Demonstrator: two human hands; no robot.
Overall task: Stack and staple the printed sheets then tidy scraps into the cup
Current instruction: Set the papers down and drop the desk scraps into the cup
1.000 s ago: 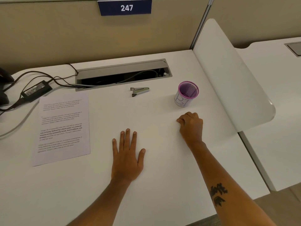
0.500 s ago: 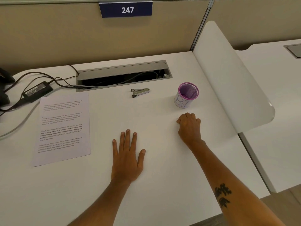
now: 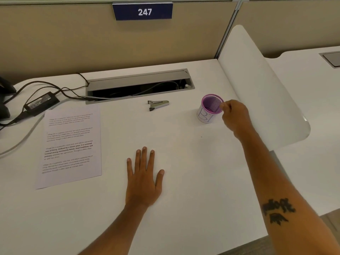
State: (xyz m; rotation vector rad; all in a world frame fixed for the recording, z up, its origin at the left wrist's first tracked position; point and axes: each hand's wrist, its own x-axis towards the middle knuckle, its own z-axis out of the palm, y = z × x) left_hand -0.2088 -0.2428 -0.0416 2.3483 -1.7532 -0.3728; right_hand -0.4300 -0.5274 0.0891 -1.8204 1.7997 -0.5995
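Observation:
The printed sheets (image 3: 71, 144) lie in a neat stack at the left of the white desk (image 3: 184, 181). A small metal stapler (image 3: 158, 104) lies apart from them near the cable slot. The purple mesh cup (image 3: 209, 109), wrapped in a white label, stands upright at the right. My right hand (image 3: 234, 116) hovers at the cup's right rim with thumb and fingertips pinched together; anything between them is too small to see. My left hand (image 3: 144, 178) lies flat on the desk, fingers spread, holding nothing.
An open grey cable slot (image 3: 139, 85) runs along the back. A black power adapter (image 3: 41, 102) and cables sit at the back left. A white curved divider (image 3: 257, 89) rises just right of the cup. The partition carries a sign, 247.
My right hand has lifted off the desk in front of the cup and moved up and right to the cup's rim. The left hand, sheets, stapler and cup have not moved.

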